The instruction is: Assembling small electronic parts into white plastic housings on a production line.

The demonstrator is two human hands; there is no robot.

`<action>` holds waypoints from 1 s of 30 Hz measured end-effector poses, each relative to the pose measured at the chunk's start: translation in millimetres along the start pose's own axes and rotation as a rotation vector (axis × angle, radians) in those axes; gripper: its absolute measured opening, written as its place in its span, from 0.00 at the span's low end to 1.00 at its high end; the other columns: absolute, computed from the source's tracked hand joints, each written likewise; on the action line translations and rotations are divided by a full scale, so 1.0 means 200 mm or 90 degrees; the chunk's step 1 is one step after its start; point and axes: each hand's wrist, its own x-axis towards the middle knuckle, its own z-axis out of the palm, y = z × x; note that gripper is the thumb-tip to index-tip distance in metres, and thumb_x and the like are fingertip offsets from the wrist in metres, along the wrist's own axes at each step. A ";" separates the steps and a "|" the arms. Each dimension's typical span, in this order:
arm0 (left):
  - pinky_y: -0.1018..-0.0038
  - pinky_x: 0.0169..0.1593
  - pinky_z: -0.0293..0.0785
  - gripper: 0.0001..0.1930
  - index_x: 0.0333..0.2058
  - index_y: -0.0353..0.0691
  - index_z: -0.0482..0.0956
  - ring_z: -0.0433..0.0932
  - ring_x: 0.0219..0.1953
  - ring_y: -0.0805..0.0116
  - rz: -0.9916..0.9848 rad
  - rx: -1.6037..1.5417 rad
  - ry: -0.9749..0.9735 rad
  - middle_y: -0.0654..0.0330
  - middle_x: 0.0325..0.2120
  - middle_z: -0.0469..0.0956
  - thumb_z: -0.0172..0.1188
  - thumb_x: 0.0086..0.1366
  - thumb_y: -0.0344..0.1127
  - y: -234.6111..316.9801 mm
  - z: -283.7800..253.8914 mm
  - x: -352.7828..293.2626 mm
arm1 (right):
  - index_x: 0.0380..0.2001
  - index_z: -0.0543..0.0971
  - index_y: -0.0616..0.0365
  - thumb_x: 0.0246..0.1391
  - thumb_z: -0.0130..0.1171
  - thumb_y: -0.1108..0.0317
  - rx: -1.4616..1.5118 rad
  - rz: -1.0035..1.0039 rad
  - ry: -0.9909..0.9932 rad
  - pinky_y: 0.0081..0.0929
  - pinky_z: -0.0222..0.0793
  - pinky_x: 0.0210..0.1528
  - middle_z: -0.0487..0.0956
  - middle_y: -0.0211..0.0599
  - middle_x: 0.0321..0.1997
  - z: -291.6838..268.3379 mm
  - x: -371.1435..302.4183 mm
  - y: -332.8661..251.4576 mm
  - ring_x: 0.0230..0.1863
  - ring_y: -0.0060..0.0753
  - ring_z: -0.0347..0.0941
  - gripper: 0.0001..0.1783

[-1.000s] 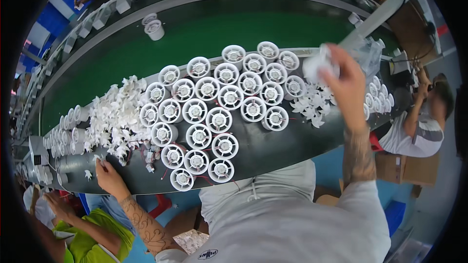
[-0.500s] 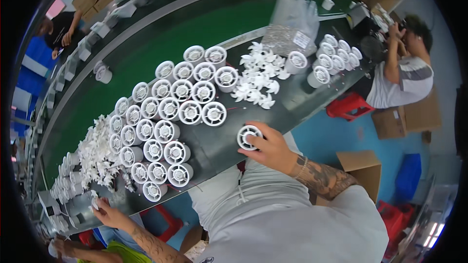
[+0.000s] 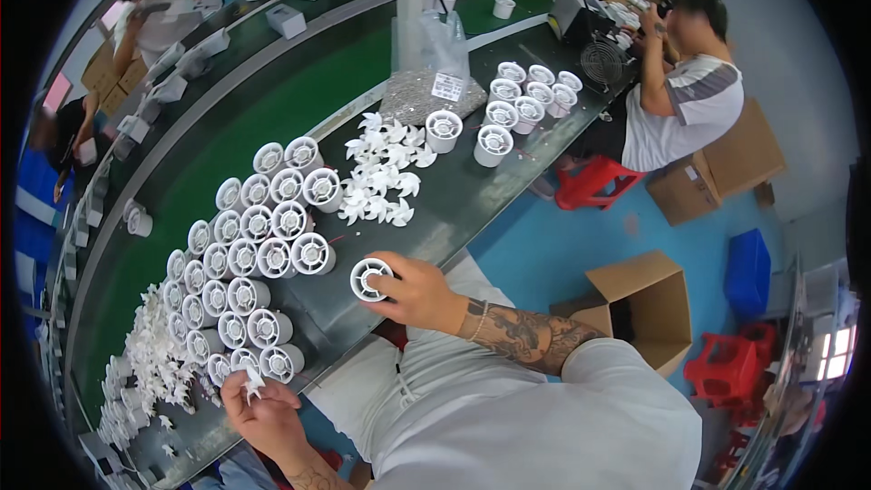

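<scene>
The person's right hand (image 3: 419,289) is gripping a white round plastic fan housing (image 3: 370,279) at its right side, fingers curled closed around it, and is resting it on the dark grey workbench (image 3: 472,195) near the front edge, just below picture centre. At about eight o'clock the left hand (image 3: 259,410) is pinching a small white plastic fan blade (image 3: 253,385) between thumb and fingertips, held just above the bench edge. Toward ten o'clock from the held housing, a block of matching white housings (image 3: 249,263) is standing in close rows. At twelve o'clock a loose pile of white blades (image 3: 386,171) is lying, with a clear plastic bag of small parts (image 3: 426,82) beyond it. A green conveyor belt (image 3: 227,154) is running behind the bench.
</scene>
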 end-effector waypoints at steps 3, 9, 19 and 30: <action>0.83 0.23 0.66 0.12 0.46 0.36 0.69 0.68 0.21 0.74 0.009 0.026 -0.168 0.61 0.26 0.69 0.50 0.64 0.29 0.02 0.09 0.00 | 0.34 0.76 0.53 0.38 0.72 0.64 -0.006 -0.008 0.014 0.30 0.73 0.30 0.75 0.39 0.47 0.00 0.00 0.01 0.31 0.38 0.76 0.18; 0.80 0.25 0.64 0.13 0.38 0.36 0.71 0.68 0.21 0.75 0.103 0.222 -0.161 0.61 0.25 0.68 0.52 0.69 0.42 -0.04 0.16 0.08 | 0.31 0.76 0.53 0.41 0.71 0.63 0.018 -0.006 0.021 0.31 0.73 0.30 0.74 0.39 0.50 -0.02 0.00 0.01 0.31 0.38 0.75 0.16; 0.75 0.40 0.77 0.10 0.38 0.32 0.73 0.78 0.36 0.69 -0.044 0.202 -0.039 0.48 0.41 0.78 0.57 0.57 0.19 0.00 0.22 0.02 | 0.32 0.75 0.54 0.43 0.69 0.58 0.063 0.083 0.005 0.32 0.73 0.36 0.77 0.36 0.41 0.00 0.05 -0.07 0.37 0.39 0.76 0.17; 0.74 0.34 0.73 0.15 0.37 0.35 0.82 0.73 0.34 0.67 0.236 0.403 -0.294 0.57 0.42 0.74 0.66 0.47 0.19 -0.01 0.49 0.04 | 0.51 0.70 0.60 0.64 0.46 0.46 1.032 0.714 -0.019 0.39 0.73 0.48 0.77 0.50 0.47 -0.20 0.21 -0.29 0.47 0.41 0.75 0.28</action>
